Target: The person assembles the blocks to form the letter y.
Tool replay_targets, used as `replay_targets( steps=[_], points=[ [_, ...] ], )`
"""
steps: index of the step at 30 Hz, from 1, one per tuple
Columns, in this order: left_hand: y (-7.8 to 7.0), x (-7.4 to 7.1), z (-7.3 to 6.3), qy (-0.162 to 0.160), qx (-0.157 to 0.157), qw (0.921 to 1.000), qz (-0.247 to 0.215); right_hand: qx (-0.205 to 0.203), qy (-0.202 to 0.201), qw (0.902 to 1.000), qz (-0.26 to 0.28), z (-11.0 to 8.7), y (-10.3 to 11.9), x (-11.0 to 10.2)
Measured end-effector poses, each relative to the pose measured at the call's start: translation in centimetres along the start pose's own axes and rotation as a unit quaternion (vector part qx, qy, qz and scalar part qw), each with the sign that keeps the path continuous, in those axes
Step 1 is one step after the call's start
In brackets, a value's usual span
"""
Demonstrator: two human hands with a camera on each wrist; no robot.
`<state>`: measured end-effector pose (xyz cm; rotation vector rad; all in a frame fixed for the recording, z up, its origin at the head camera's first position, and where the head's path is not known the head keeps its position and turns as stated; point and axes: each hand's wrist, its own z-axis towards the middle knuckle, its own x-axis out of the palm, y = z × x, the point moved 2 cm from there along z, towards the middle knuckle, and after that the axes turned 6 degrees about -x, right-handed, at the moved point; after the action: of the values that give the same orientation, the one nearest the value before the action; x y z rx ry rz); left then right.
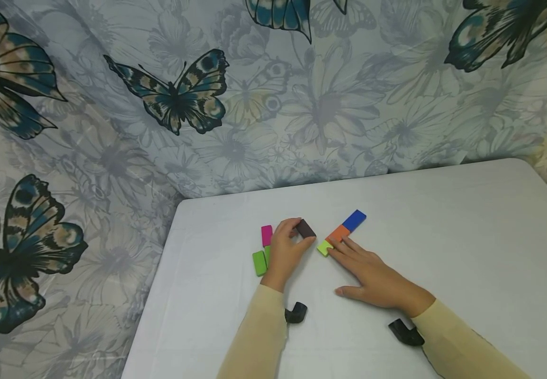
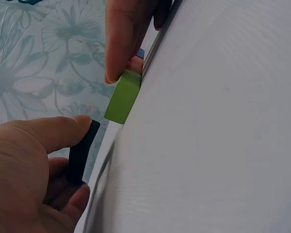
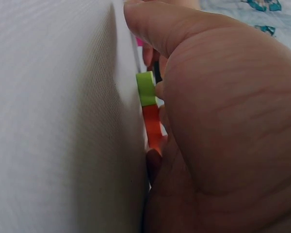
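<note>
Between its thumb and fingers my left hand (image 1: pixel 286 252) pinches a dark brown block (image 1: pixel 306 229), held on edge in the left wrist view. A row of three blocks runs diagonally to its right: lime green (image 1: pixel 323 248), orange (image 1: pixel 337 233) and blue (image 1: pixel 354 220). My right hand (image 1: pixel 373 276) lies palm down with fingers spread, its fingertips at the lime and orange blocks. In the right wrist view the palm covers part of the orange block (image 3: pixel 152 124). Left of my left hand lie a magenta block (image 1: pixel 266 235) and two green blocks (image 1: pixel 259 262), one partly hidden by that hand.
The blocks lie on a white-covered table (image 1: pixel 467 237) with rounded far corners. Behind and to the left hangs a butterfly-patterned cloth (image 1: pixel 264 142). Black wrist mounts (image 1: pixel 297 313) stick out from both sleeves, close above the tabletop.
</note>
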<state>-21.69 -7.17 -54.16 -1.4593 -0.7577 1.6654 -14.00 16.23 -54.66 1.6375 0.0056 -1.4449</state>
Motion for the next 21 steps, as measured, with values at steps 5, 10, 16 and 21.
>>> replay_targets(
  steps=[5,10,16,21],
  points=[
    [0.27,0.55,0.36,0.013,-0.008,0.9998,0.014,-0.003,-0.001,1.0000,-0.004,0.05,0.02,-0.06],
    [0.48,0.86,0.46,0.024,-0.014,0.9993,0.026,-0.002,-0.002,1.0000,-0.002,0.04,-0.08,0.00],
    [0.79,0.75,0.27,0.059,-0.029,0.9971,0.038,-0.002,-0.006,1.0000,0.007,0.06,-0.05,0.14],
    [1.02,0.55,0.15,0.080,-0.043,0.9951,0.039,0.009,0.003,0.9999,0.010,0.18,-0.17,0.32]
  ],
)
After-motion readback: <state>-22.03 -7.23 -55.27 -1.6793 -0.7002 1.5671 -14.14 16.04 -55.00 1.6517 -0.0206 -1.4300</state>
